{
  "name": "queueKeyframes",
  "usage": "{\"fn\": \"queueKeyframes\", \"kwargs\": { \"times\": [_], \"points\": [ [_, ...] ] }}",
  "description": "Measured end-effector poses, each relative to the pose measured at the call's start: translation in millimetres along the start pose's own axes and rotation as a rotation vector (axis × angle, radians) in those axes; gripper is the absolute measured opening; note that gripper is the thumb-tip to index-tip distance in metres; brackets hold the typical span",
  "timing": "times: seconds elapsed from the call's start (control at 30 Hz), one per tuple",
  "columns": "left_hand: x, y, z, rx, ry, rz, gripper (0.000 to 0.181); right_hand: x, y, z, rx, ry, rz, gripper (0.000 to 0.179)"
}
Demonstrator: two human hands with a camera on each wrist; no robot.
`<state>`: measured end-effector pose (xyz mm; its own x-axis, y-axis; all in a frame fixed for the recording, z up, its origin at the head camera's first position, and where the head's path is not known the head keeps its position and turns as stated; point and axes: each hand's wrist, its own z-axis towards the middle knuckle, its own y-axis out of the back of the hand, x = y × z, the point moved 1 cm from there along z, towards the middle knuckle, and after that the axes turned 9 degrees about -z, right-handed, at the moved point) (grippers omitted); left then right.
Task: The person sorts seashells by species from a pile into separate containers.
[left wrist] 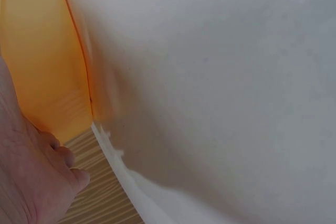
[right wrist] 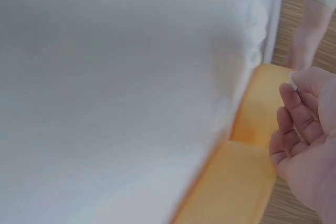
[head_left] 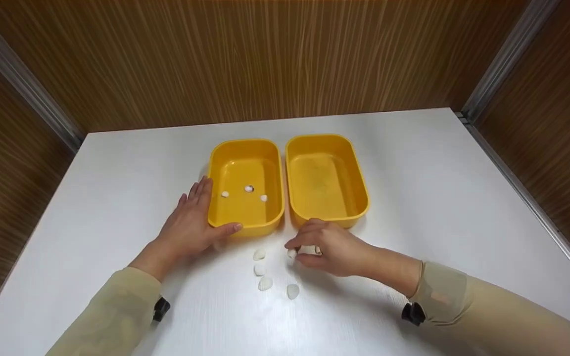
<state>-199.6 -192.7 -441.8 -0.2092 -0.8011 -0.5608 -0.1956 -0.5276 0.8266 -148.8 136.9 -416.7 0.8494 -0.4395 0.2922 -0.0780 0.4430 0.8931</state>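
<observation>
My right hand pinches a small white seashell between thumb and index finger, just in front of the right yellow bin. In the right wrist view a pale bit of the shell shows at the fingertips. My left hand rests against the left yellow bin, its fingers straight along the outer left side and the thumb at the near rim. Three small white shells lie inside that bin. Several more white shells lie on the table before the bins.
Both bins stand side by side on a white table, a narrow gap between them. No shells show in the right bin. Wood-grain panels with metal edging enclose the table at the back and sides.
</observation>
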Motion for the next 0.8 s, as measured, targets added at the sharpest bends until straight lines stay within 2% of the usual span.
{"fn": "queueKeyframes", "kwargs": {
  "times": [0.17,0.4,0.67,0.8],
  "points": [
    [-2.4,0.5,0.2,0.001,0.007,-0.006,0.133,2.3,15.8,15.4,-0.024,-0.011,0.056,0.020],
    [-2.2,1.0,-0.7,-0.008,-0.011,0.000,0.132,-7.3,31.6,47.7,-0.074,-0.076,0.126,0.020],
    [-3.5,-1.6,-1.1,0.000,0.006,-0.002,0.133,-18.0,28.3,88.6,-0.030,-0.201,0.200,0.021],
    [-4.7,-2.1,-0.6,0.000,-0.006,-0.003,0.129,-25.0,22.2,104.5,0.002,-0.298,0.220,0.025]
  ]
}}
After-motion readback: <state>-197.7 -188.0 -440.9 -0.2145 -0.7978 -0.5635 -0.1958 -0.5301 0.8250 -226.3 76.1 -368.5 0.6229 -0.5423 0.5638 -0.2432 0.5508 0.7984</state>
